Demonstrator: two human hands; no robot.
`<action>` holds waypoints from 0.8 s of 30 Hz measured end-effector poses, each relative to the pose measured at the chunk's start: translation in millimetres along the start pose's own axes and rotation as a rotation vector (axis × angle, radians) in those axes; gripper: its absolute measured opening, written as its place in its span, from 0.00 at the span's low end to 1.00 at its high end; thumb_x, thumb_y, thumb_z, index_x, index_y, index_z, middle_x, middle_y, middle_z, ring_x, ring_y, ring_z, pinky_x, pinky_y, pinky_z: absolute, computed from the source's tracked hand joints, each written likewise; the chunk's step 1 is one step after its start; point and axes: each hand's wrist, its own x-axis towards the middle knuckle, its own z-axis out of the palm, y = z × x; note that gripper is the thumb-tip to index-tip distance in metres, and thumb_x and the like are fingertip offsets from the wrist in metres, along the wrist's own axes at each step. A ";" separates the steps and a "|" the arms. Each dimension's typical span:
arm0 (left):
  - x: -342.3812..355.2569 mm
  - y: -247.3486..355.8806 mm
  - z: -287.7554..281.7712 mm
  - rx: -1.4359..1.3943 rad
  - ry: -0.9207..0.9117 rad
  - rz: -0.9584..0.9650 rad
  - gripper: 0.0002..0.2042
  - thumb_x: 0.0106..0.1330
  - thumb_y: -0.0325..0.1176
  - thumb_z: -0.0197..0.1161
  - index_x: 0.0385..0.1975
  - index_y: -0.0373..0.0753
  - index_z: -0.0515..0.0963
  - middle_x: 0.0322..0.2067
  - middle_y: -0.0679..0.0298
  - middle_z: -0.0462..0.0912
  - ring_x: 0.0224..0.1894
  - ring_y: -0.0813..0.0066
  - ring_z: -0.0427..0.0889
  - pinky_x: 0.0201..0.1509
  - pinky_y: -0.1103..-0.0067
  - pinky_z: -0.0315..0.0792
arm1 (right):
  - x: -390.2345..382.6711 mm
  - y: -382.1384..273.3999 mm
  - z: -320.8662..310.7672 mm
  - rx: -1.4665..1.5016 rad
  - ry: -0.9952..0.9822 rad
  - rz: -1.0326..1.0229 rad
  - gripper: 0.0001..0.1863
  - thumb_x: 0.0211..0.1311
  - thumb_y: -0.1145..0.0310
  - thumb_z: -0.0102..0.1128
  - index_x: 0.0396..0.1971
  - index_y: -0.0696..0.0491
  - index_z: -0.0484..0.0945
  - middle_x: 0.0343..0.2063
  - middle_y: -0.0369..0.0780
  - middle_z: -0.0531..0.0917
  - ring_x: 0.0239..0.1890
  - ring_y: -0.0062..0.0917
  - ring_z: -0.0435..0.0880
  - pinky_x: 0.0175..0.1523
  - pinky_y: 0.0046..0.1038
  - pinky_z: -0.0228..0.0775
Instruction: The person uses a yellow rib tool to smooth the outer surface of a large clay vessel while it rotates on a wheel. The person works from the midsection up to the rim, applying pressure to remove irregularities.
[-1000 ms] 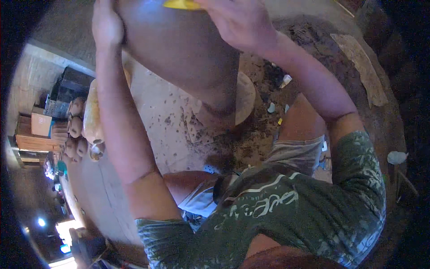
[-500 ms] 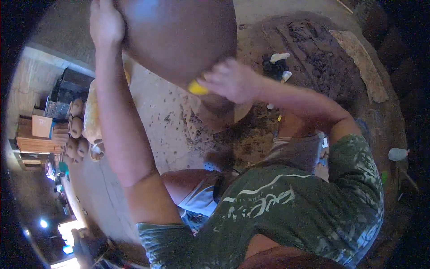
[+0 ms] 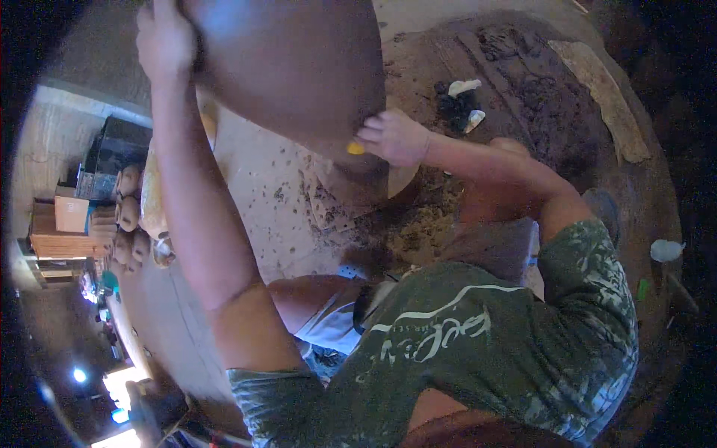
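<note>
A large, smooth brown clay pot (image 3: 291, 67) fills the upper middle, its top cut off by the picture's edge. Against its left side lies my left hand (image 3: 166, 46), holding it with the arm stretched out; some of the fingertips are hidden. My right hand (image 3: 396, 138) is closed on a small yellow scraper (image 3: 356, 148) at the pot's lower right side. Most of the scraper is covered by my fingers, so its full shape cannot be made out. Below the pot, its narrow lower part is in shadow.
Dark loose clay (image 3: 515, 82) covers the floor at the right, beside a long flat board (image 3: 597, 89). A white scrap (image 3: 464, 87) lies near it. Several small clay pots (image 3: 128, 213) stand at the left near a cardboard box (image 3: 71, 214). Clay crumbs litter the floor below.
My right hand and the yellow scraper have moved slightly right along the pot's lower side. My left hand has shifted a little left; the view has moved slightly too.
</note>
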 end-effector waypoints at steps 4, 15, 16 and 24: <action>18.7 -16.3 -19.1 0.076 0.000 0.075 0.37 0.80 0.59 0.39 0.68 0.29 0.69 0.64 0.47 0.75 0.69 0.58 0.70 0.74 0.68 0.59 | 9.4 12.8 -31.5 0.181 0.112 -0.050 0.15 0.58 0.64 0.60 0.44 0.50 0.85 0.36 0.36 0.80 0.43 0.31 0.81 0.47 0.36 0.74; 3.1 -12.8 -19.3 -0.274 -0.169 -0.263 0.48 0.72 0.73 0.36 0.75 0.31 0.57 0.74 0.44 0.60 0.74 0.46 0.60 0.75 0.52 0.58 | -312.2 91.1 -84.8 0.280 -0.210 1.515 0.22 0.68 0.53 0.52 0.43 0.57 0.83 0.37 0.52 0.87 0.41 0.49 0.87 0.49 0.47 0.77; 4.0 -15.4 -18.4 -0.265 -0.137 -0.212 0.46 0.74 0.71 0.37 0.75 0.32 0.59 0.74 0.44 0.60 0.74 0.47 0.61 0.74 0.53 0.59 | -356.5 80.3 -72.1 0.287 -0.436 1.596 0.23 0.69 0.51 0.52 0.44 0.56 0.84 0.37 0.53 0.87 0.41 0.49 0.87 0.49 0.49 0.77; 5.5 2.3 -56.9 -0.287 -0.356 -0.259 0.41 0.76 0.67 0.35 0.76 0.38 0.57 0.74 0.47 0.58 0.76 0.44 0.58 0.77 0.49 0.54 | -501.8 -0.8 85.1 0.227 -0.761 1.562 0.15 0.59 0.55 0.64 0.38 0.49 0.90 0.36 0.52 0.89 0.40 0.46 0.89 0.46 0.46 0.82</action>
